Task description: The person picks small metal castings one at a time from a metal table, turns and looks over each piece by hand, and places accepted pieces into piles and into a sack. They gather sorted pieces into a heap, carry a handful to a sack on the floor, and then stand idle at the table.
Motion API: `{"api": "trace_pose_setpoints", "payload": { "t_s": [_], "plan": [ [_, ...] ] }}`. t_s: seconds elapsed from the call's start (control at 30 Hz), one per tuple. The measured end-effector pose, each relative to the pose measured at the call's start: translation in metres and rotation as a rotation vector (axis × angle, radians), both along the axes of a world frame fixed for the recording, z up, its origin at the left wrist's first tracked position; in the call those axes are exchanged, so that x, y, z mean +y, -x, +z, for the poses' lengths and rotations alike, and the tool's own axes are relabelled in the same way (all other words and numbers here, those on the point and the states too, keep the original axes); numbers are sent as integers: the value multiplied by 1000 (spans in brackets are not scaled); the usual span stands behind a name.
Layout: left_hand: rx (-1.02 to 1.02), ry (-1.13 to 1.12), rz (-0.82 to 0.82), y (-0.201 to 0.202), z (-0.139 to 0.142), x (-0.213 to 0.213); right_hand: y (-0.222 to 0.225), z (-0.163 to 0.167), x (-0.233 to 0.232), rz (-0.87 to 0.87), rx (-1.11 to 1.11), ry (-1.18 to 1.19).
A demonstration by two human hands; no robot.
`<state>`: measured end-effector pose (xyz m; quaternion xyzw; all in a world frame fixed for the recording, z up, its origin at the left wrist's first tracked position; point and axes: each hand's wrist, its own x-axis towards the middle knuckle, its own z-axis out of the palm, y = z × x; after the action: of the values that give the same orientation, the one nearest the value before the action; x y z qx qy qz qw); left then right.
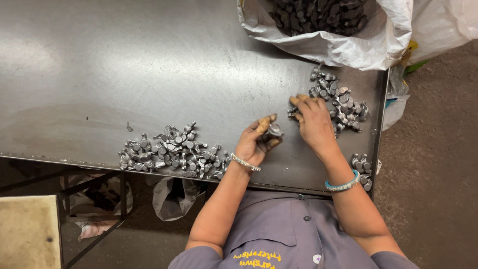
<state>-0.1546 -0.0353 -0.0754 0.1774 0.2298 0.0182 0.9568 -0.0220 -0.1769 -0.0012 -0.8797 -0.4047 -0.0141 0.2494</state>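
Observation:
My left hand [256, 142] is raised a little above the steel table [149, 69] and grips a small grey metal part [273, 131] between thumb and fingers. My right hand [312, 119] lies palm down at the left edge of a loose pile of metal parts [343, 102], with its fingertips touching one or two pieces; whether it grips any is hidden. A second, wider pile of the same metal parts [172, 152] lies near the table's front edge, just left of my left wrist.
A white plastic sack [348, 47] full of dark metal parts sits open at the table's back right corner. A few parts [362, 167] lie at the front right corner. Bags [172, 197] hang under the table; a tan surface [27, 231] stands lower left.

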Motion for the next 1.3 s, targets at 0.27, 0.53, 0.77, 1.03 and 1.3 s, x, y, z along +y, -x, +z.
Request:
{"api": "trace_pose_setpoints", "payload": {
  "t_s": [0.27,0.53,0.77,1.03,1.3],
  "plan": [
    [56,54,-97,3,5,-16,22,-8,-47,-271,468,-25],
    [141,28,-150,8,-2,-23,26,-40,-116,-308,1442,-982],
    [41,-102,-287,11,5,-40,30,-47,-127,-146,1517,-1062],
    [189,30,-287,5,9,-55,47,-4,-85,73,876,-551],
    [138,-436,-157,12,16,-12,66,9,-29,-155,83,77]
  ]
}}
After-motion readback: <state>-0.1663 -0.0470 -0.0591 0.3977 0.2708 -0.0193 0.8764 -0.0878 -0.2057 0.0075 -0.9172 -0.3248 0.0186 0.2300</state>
